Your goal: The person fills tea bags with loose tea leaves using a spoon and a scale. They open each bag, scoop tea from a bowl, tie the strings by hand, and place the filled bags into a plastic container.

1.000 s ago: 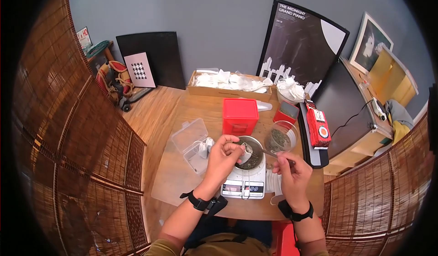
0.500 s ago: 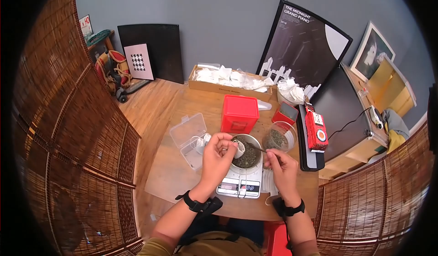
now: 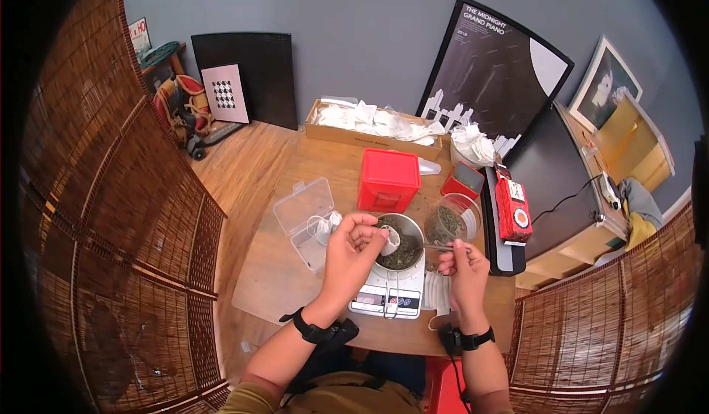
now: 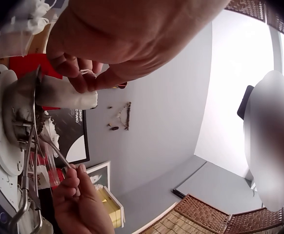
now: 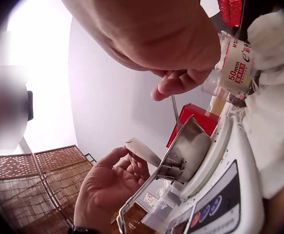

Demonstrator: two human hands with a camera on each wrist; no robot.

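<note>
My left hand (image 3: 353,248) pinches a small white drawstring tea bag (image 3: 391,242) by its upper edge, over the left side of a metal pot (image 4: 18,97). Dried leaves (image 3: 402,255) cover the pot's bottom. My right hand (image 3: 467,270) holds a thin metal spoon (image 4: 59,153) by its handle, between thumb and fingers. The spoon reaches across the pot's right rim, its bowl end down inside. Under the pot is a white kitchen scale (image 3: 362,285), and the pot's wire handle (image 3: 394,296) hangs over the scale's front panel.
Left of the pot, an open clear plastic box (image 3: 306,248) contains filled white bags (image 3: 325,228). A red canister (image 3: 389,178) stands behind. To the right are a clear tub of leaves (image 3: 452,222) and flat white bags (image 3: 437,292). A cardboard box (image 3: 354,142) of white bags lines the back.
My right hand moves left, bringing the spoon toward the tea bag, then shifts back right with the spoon. The left hand keeps its pinch on the bag, which now hangs over the pot's left side.
</note>
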